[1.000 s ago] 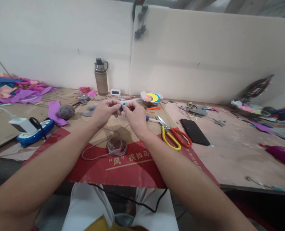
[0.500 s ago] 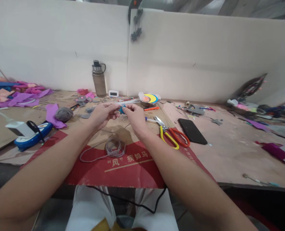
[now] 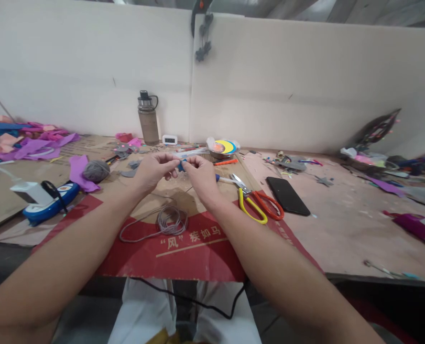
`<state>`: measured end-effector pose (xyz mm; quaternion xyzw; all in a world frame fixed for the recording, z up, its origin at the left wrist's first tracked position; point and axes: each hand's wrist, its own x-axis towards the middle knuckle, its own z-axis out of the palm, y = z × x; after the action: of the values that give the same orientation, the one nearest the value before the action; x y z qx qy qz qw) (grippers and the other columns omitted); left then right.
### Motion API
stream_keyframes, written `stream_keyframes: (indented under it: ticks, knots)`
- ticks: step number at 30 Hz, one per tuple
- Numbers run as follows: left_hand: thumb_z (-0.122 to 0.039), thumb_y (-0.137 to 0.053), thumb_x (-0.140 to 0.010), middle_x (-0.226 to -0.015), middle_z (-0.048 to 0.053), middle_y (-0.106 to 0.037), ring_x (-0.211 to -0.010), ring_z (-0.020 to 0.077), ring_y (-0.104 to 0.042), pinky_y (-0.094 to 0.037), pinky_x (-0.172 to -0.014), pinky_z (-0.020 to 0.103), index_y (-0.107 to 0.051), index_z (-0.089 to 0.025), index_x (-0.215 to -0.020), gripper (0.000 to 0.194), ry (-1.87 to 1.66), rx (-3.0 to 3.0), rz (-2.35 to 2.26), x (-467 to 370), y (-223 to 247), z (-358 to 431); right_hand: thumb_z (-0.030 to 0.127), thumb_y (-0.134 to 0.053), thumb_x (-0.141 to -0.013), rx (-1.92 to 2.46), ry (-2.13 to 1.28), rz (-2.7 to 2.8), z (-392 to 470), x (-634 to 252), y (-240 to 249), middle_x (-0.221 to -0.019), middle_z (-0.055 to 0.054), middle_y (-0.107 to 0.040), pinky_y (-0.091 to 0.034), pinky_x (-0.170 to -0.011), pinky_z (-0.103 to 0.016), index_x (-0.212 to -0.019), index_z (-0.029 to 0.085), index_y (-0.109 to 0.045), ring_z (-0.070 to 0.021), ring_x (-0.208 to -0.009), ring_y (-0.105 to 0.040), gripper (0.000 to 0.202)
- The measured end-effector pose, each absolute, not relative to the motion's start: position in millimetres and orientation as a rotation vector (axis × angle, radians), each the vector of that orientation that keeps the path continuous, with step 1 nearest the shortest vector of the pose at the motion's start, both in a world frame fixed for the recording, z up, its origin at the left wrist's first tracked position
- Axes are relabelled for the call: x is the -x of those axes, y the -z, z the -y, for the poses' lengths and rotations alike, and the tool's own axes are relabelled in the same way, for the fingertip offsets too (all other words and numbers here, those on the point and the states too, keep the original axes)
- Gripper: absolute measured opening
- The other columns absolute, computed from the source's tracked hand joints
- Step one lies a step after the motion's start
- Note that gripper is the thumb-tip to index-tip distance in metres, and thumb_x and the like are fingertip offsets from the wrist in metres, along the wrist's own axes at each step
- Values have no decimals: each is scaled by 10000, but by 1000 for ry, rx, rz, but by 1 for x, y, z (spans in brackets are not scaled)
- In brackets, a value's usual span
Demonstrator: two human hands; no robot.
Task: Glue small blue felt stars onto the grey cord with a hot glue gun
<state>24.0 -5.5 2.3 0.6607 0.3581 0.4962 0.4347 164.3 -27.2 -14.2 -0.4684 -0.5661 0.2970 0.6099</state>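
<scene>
Between my fingertips is a small blue piece (image 3: 181, 166), mostly covered, so its exact kind does not show. My left hand (image 3: 157, 171) pinches it from the left side. From the right, my right hand (image 3: 200, 174) grips it between thumb and fingers. Both hands are close together above the cardboard sheet. Nearer to me, a loose coil of grey yarn (image 3: 171, 220) lies on the red part of the cardboard (image 3: 198, 263). Scissors (image 3: 257, 200) with one yellow and one red handle rest right of my right wrist.
A black phone (image 3: 287, 196) lies right of the scissors. Behind my hands stand a water bottle (image 3: 148, 122), a small white clock (image 3: 169, 140) and a bowl (image 3: 230, 152). On the left are a grey yarn ball (image 3: 96, 170), a blue power strip (image 3: 50, 203) and purple scraps (image 3: 36, 148).
My left fingers have closed in on the blue piece, with thumb and forefinger now at its edge. The view has shifted very slightly; the objects on the table stay put.
</scene>
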Motion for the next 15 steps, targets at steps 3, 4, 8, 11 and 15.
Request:
stream_keyframes:
  ticks: [3, 4, 8, 11, 15]
  knots:
    - [-283, -686, -715, -529, 27, -623, -424, 86, -513, -386, -408, 190, -686, -113, -779, 182, -1258, -1754, -975, -24, -4, 8, 280, -564, -737, 1092, -669, 1326, 28, -163, 14, -566, 71, -436, -276, -535, -230, -691, 161, -587, -80, -537, -353, 130]
    - [-288, -682, -718, -530, 25, -622, -419, 86, -510, -385, -405, 190, -682, -115, -779, 183, -1261, -1782, -997, -24, -3, 8, 280, -564, -736, 1099, -658, 1331, 29, -163, 14, -567, 69, -441, -279, -537, -230, -695, 160, -591, -81, -539, -357, 129]
    - [-318, -660, -751, -522, 19, -616, -389, 77, -483, -386, -404, 196, -672, -121, -774, 198, -1219, -1825, -1002, -23, 0, 5, 286, -569, -730, 1126, -639, 1314, 29, -161, 16, -570, 69, -444, -284, -536, -229, -689, 163, -583, -85, -541, -365, 130]
    - [-353, -661, -762, -555, 25, -634, -411, 85, -511, -415, -429, 205, -675, -121, -798, 236, -1172, -1797, -962, -23, 1, 4, 275, -560, -728, 1120, -647, 1286, 29, -161, 16, -573, 71, -449, -290, -531, -224, -696, 167, -573, -85, -540, -373, 113]
    - [-371, -685, -746, -584, 26, -647, -427, 87, -530, -429, -442, 207, -671, -122, -812, 258, -1154, -1769, -961, -23, 2, 3, 267, -548, -735, 1134, -613, 1301, 28, -160, 18, -576, 71, -457, -300, -542, -226, -688, 174, -561, -87, -547, -384, 105]
